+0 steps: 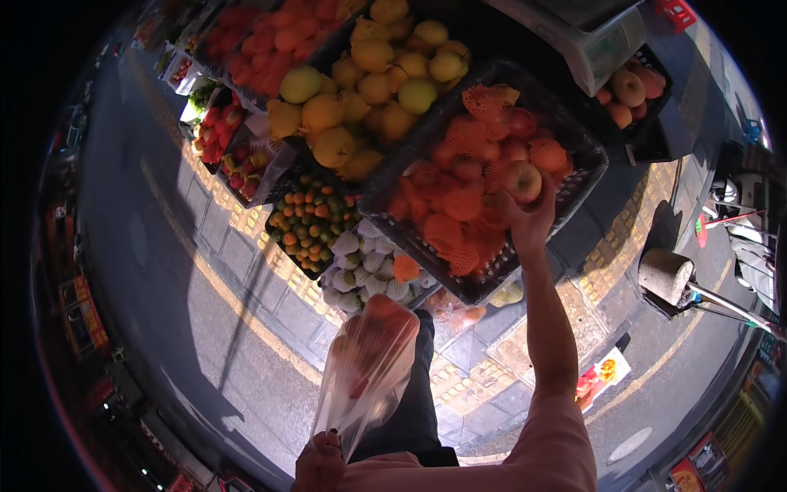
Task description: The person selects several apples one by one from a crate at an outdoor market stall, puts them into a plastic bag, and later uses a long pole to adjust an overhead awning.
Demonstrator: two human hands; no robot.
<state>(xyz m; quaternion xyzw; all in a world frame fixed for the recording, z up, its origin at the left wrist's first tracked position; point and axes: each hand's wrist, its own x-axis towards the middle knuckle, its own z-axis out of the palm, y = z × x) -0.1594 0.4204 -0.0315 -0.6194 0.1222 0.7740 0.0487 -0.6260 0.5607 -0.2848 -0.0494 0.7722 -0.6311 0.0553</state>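
Note:
My right hand (529, 215) reaches into a black plastic crate (586, 168) of apples, its fingers closed around a red-yellow apple (520, 181). Many apples around it wear orange foam nets (463, 201); a few lie bare. Low in the picture, my left hand (320, 461) is closed on the gathered top of a clear plastic bag (369, 361). Reddish round fruit shows blurred through the bag, its kind hard to make out. The bag stretches out from my left hand, in front of my dark trouser leg.
Left of the apples stands a crate of yellow fruit (373, 86). Nearer are small orange-green citrus (307, 221) and pale fruit in white foam nets (373, 266). Another apple crate (631, 90) sits at the far right. A long-handled dustpan (666, 275) stands on the pavement.

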